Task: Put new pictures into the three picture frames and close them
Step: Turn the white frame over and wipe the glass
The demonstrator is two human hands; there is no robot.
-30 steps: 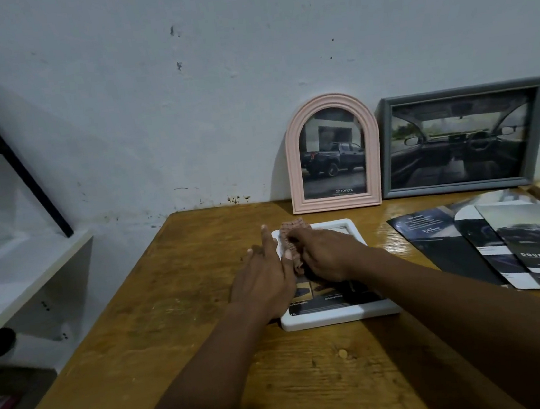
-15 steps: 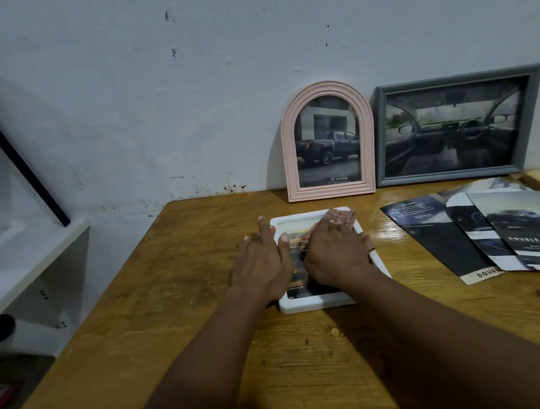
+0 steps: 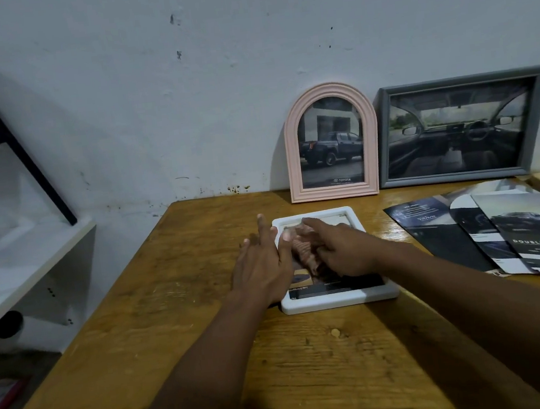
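Note:
A white picture frame (image 3: 340, 301) lies flat on the wooden table (image 3: 160, 317) with a car picture behind its glass. My left hand (image 3: 262, 265) rests on the frame's left edge, fingers straight, thumb on the rim. My right hand (image 3: 345, 253) lies over the glass and grips a crumpled pink cloth (image 3: 303, 251), index finger stretched forward. A pink arched frame (image 3: 292, 154) with a pickup photo and a grey frame (image 3: 459, 79) with a car-interior photo lean upright against the wall behind.
Several car brochures (image 3: 534, 234) are fanned out on the table at the right. A white shelf (image 3: 16, 263) with black metal struts (image 3: 19, 142) stands to the left, lower than the table. The table's left and front edges are in view.
My right hand has slid the cloth across the glass, from the upper part toward the middle left. My left hand has stayed on the frame's left edge.

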